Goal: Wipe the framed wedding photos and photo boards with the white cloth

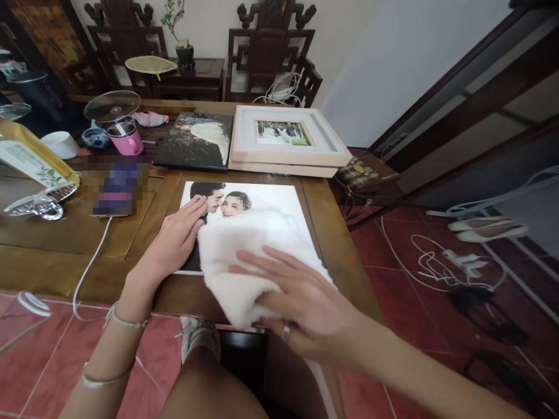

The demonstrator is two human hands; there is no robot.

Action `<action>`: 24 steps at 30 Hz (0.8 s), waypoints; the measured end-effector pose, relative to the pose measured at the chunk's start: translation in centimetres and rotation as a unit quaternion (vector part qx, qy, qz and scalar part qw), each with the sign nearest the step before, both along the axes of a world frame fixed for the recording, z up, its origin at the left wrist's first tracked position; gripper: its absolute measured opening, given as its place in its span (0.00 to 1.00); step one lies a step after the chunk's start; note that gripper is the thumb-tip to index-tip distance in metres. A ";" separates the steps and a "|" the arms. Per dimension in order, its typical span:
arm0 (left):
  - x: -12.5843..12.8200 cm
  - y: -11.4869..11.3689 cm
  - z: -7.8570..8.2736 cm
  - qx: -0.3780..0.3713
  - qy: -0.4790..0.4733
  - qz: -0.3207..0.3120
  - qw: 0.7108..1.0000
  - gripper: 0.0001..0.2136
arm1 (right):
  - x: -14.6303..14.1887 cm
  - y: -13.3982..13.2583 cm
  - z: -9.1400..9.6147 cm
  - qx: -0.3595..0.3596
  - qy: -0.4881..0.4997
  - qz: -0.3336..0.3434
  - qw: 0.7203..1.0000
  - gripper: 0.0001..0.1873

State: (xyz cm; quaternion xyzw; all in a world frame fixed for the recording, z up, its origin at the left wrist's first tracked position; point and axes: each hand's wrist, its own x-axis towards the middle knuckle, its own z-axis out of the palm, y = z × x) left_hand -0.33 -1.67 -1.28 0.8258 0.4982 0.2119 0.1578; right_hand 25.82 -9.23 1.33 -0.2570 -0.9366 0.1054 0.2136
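Observation:
A printed photo panel (283,201) of a couple lies flat on the wooden table (349,250), near its front right edge. Flat along the panel's left side rests my left hand (181,235), fingers stretched out and close together, holding nothing. My right hand (301,297) presses on a folded white cloth (253,244) and grips it, with some fingers spread over the top and others at the fold. The cloth covers the lower right part of the panel and hangs over its near edge.
Behind the panel lie a dark photo panel (194,142) and stacked picture frames (292,151). Leftward are a blurred phone with a cable (116,189), a silver hair claw (41,201), a yellow bottle (37,154) and a pink mug (126,138). Cables (458,262) lie on the floor.

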 end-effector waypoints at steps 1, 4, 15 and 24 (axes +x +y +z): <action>0.0 0.0 0.0 0.002 0.000 0.002 1.000 0.24 | 0.4 0.7 -0.1 -0.001 -0.001 -0.018 1.000 0.13; 0.0 0.1 -0.1 0.006 -0.001 0.003 1.000 0.24 | 1.5 4.1 -0.5 0.016 -0.007 -0.091 0.996 0.13; 0.5 -0.4 0.7 0.014 -0.106 0.023 0.994 0.29 | -2.2 9.4 -1.5 0.041 -0.024 -0.145 0.988 0.15; 0.6 -0.6 0.4 0.035 -0.130 0.035 0.990 0.35 | -2.6 2.9 -0.1 0.003 0.001 0.118 0.993 0.12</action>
